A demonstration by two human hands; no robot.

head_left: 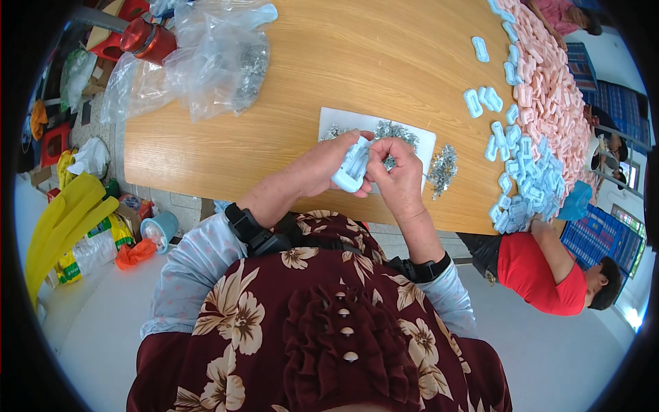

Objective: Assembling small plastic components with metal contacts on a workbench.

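My left hand (328,165) is closed round a light blue plastic casing (351,169), a long hollow shell tilted above the table's near edge. Right beside it, the fingers of my right hand (396,168) are pinched together at the casing's upper right edge. Whatever sits between those fingertips is too small to make out. Under both hands lies a white board (427,142) with small silvery metal parts (396,132) heaped on it. Another pile of silvery parts (443,169) rests on the wood just right of the board.
Clear plastic bags (220,65), one with silvery parts inside, lie on the wooden table (329,62) at the far left beside a red jar (147,41). Heaps of blue casings (532,175) and pink casings (542,82) cover the right side. A person in red (542,271) sits there.
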